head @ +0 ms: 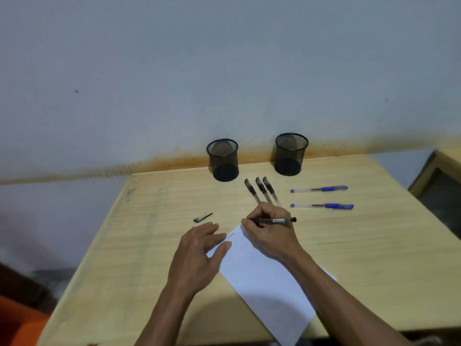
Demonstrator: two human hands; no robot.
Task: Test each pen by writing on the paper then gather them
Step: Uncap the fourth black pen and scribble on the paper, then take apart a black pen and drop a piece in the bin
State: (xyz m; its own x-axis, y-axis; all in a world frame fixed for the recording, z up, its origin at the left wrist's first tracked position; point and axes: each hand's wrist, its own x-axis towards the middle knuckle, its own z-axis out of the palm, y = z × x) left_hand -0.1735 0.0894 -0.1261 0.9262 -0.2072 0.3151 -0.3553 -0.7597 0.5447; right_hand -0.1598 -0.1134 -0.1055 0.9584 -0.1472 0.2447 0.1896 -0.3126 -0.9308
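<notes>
A white sheet of paper (264,278) lies at an angle on the wooden table (361,245). My right hand (270,233) grips a black pen (279,220) over the sheet's far corner, beside a small scribble. My left hand (199,250) rests flat, fingers on the paper's left edge. A black pen cap (202,218) lies to the left of my hands. Three black pens (262,191) lie side by side beyond my right hand. Two blue pens (320,189) (323,206) lie to their right.
Two black mesh pen cups (222,159) (291,154) stand at the table's far edge against the wall. Another piece of furniture (439,181) sits to the right of the table.
</notes>
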